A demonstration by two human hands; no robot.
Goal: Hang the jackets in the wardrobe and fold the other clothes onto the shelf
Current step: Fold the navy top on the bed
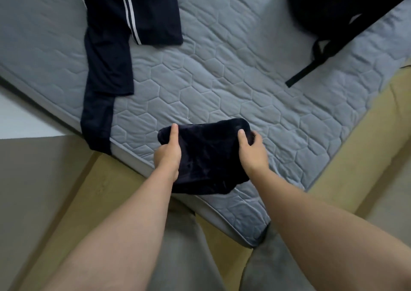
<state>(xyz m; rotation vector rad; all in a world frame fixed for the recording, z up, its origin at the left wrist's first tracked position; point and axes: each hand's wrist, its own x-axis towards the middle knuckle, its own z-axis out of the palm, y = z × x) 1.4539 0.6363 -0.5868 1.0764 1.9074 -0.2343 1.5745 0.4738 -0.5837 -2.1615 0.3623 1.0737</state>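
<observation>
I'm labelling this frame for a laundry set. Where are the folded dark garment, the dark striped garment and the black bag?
folded dark garment (206, 157): head view, middle of its upper face.
dark striped garment (153, 12): head view, dark cloth right of the white stripes.
black bag (333, 6): head view, its main body.

A grey quilted mattress (222, 72), stitched in a hexagon pattern, lies on a pale yellow bed base (355, 157) that shows along both of its near edges. A blurred black backpack (333, 8) sits on the mattress at the far right, with 1 flat black strap (304, 73) trailing over the quilting. A dull grey surface (33, 179) lies to the left of the base.
</observation>
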